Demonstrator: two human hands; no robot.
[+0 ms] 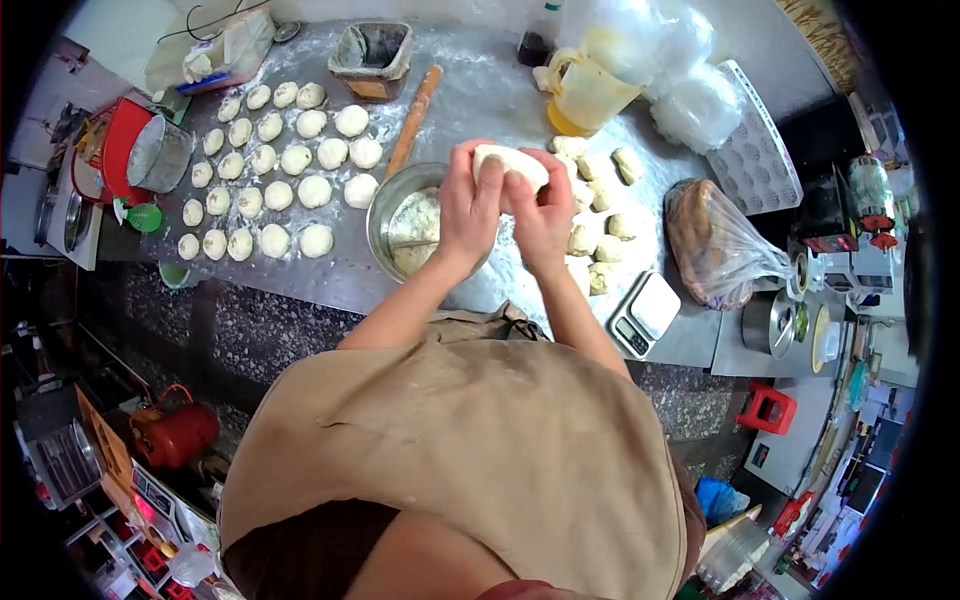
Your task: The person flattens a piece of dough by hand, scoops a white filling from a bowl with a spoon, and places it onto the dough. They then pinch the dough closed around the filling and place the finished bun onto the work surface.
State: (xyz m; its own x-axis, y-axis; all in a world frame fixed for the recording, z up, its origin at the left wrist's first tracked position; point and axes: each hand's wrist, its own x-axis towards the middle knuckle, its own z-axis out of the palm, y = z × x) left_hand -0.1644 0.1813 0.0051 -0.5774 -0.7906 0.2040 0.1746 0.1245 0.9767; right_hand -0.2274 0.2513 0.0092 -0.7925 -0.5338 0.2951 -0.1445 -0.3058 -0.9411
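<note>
Both my hands hold one pale piece of dough (515,165) between them, above the metal table and near the right rim of a steel bowl. My left hand (472,205) grips its left side, with the thumb pressed on it. On the right side, my right hand (543,215) has its fingers curled round the dough. The steel bowl (378,235) holds something pale and floury with a utensil in it. Uneven dough pieces (628,165) lie to the right of my hands. Round floured dough balls (295,159) stand in rows on the left.
A rolling pin (414,120) lies behind the bowl, beside a square container (371,60). A yellowish jug (590,95) and plastic bags (697,108) stand at the back. At right are a scale (646,312), a bagged brown item (705,240) and a dimpled tray (765,150).
</note>
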